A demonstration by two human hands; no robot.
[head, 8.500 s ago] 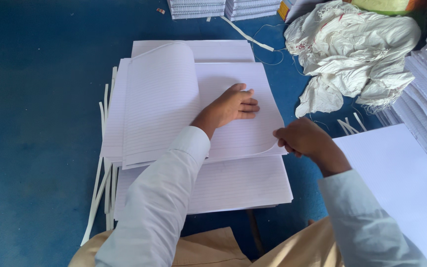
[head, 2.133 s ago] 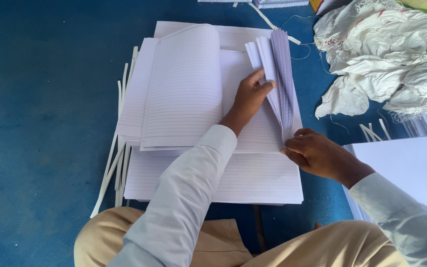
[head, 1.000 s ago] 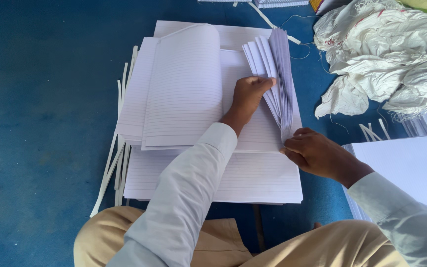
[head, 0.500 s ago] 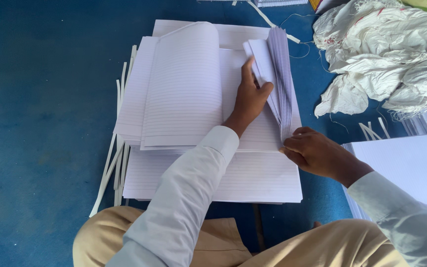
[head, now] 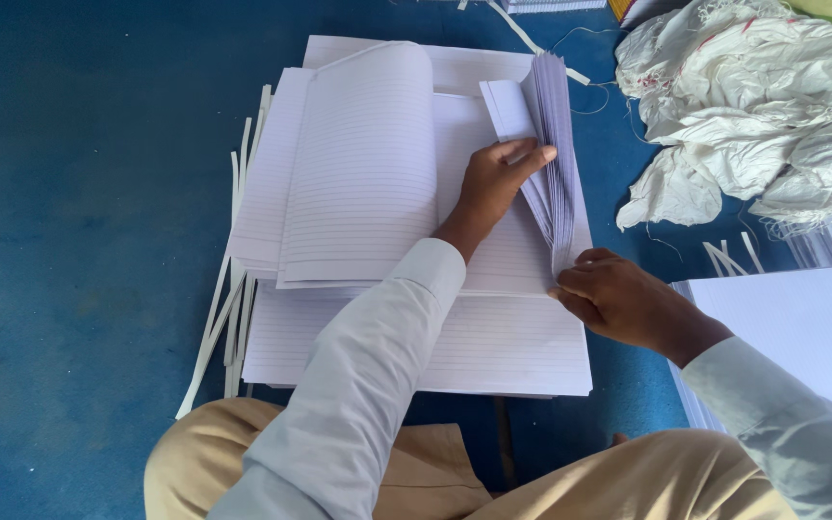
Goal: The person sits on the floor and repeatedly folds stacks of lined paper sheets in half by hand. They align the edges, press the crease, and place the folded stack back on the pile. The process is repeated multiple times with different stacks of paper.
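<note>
Nearest, khaki-trousered knees (head: 358, 477) and pale shirt sleeves (head: 368, 385). Just beyond, a flat stack of ruled sheets (head: 493, 351) on the blue floor (head: 69, 241), with thin white paper strips (head: 228, 308) along its left edge. On the right, right hand (head: 618, 299), fingers curled narrow, pinching the near lower corner of a raised fan of pages (head: 551, 154). Farther in, left hand (head: 493, 178), fingers half closed on the fan's left side, thumb along the top sheet. Left of that hand, turned-over ruled pages (head: 358, 164) lying curved on the stack. At near right, a plain white paper pile (head: 792, 327). At far right, crumpled white cloth (head: 763, 96).
</note>
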